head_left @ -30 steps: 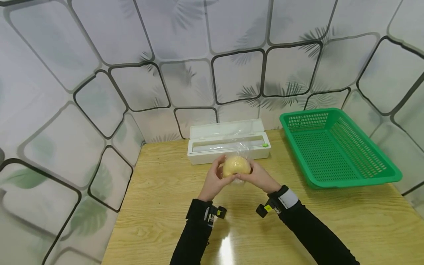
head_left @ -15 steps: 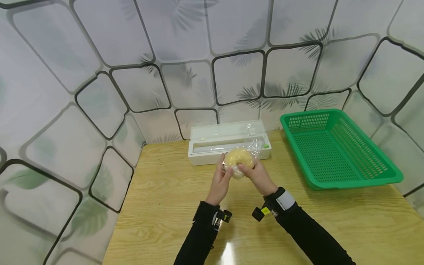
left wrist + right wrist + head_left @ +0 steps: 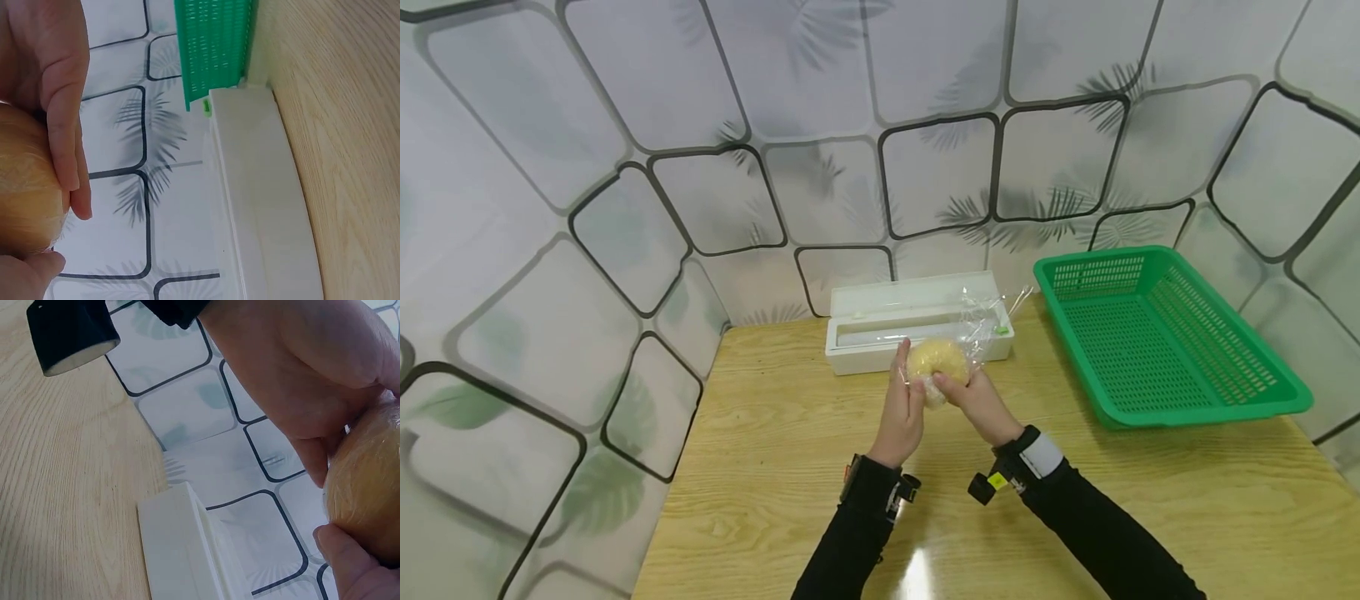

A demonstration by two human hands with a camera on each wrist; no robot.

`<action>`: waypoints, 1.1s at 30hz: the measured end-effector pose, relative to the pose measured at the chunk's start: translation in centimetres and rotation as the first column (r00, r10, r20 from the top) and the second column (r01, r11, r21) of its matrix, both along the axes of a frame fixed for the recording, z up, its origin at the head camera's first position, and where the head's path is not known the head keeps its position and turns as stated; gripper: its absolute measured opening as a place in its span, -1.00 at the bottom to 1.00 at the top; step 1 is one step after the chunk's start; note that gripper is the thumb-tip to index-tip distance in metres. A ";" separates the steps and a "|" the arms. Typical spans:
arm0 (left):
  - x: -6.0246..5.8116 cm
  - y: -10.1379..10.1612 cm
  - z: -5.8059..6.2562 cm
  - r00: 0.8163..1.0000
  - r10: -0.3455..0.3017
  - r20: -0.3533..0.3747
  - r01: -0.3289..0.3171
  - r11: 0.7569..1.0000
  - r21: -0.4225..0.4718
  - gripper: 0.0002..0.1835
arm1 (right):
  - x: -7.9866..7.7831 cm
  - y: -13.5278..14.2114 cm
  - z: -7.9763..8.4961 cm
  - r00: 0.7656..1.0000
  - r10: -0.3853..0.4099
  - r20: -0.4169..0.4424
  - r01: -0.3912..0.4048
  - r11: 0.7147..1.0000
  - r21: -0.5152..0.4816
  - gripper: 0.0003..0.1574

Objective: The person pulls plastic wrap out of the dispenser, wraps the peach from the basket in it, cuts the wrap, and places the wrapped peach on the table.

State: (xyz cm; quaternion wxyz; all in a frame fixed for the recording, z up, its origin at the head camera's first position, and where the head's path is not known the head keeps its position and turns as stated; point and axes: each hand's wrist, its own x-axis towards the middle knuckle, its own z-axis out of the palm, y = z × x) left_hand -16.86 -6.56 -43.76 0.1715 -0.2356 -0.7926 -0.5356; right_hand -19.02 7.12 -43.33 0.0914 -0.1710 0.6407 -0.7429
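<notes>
A round yellow food item is wrapped in clear cling film, its kind unclear. It is held above the table between both hands, just in front of the white box. My left hand grips its left side, with the thumb near its lower front. My right hand holds the lower right, its thumb pressing the front of the bundle. Loose cling film trails up and right from the bundle. In the right wrist view, the wrapped item looks smooth and brownish, with fingers at its edges.
An open white cling film box with a roll inside stands at the back of the wooden table, against the patterned wall. A green perforated plastic basket sits at the back right.
The hands have shifted slightly rightward and turned the bundle in their grip. Loose film now sticks out further to the upper right. The box and basket stay put.
</notes>
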 end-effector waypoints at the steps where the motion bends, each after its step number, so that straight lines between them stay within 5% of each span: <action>1: 0.0 0.0 0.0 1.000 0.013 -0.019 -0.013 1.000 -0.020 -0.47 | 0.0 0.0 -0.1 1.000 0.000 0.003 0.000 1.000 0.005 -0.45; 9: -0.2 -0.2 0.0 0.991 0.062 -0.120 -0.078 0.988 -0.136 -0.50 | -0.2 -0.2 -0.3 1.000 0.016 0.017 -0.016 1.000 0.005 -0.43; 18: -0.4 -0.6 -0.6 0.985 -0.049 -0.166 0.029 0.993 -0.116 -0.46 | 0.1 -0.6 -0.1 1.000 -0.013 0.003 0.013 0.999 0.038 -0.46; 22: -0.4 -0.8 -0.7 0.982 -0.049 -0.181 0.021 0.988 -0.153 -0.43 | 0.2 -0.8 -0.3 1.000 -0.024 -0.011 0.024 0.999 0.040 -0.45; 29: 0.1 -1.7 -0.6 0.993 -0.076 -0.087 0.047 0.955 -0.294 -0.36 | 0.4 -0.4 -0.6 0.999 -0.036 0.038 0.033 0.996 0.077 -0.40; 33: 0.2 -2.2 -0.4 0.994 -0.110 -0.018 0.104 0.974 -0.202 -0.31 | 0.5 -0.3 -0.7 0.993 -0.025 0.119 0.019 0.999 0.048 -0.35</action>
